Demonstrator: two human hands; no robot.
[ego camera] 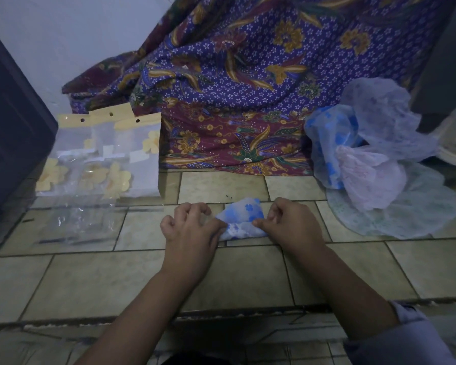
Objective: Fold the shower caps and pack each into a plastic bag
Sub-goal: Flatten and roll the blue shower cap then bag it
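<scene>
A small folded shower cap (244,219), white with blue flowers, lies on the tiled floor between my hands. My left hand (190,230) pinches its left edge with curled fingers. My right hand (287,225) pinches its right edge with thumb and fingers. Several clear plastic bags (108,154) with yellow header cards and yellow flower prints lie at the left. More clear bags (74,222) lie flat in front of them.
A heap of unfolded shower caps (374,154), blue, pink, white and pale green, sits at the right. A purple and maroon batik cloth (234,88) drapes behind. A dark cabinet (11,122) stands at the left, a dark object (442,61) at the right.
</scene>
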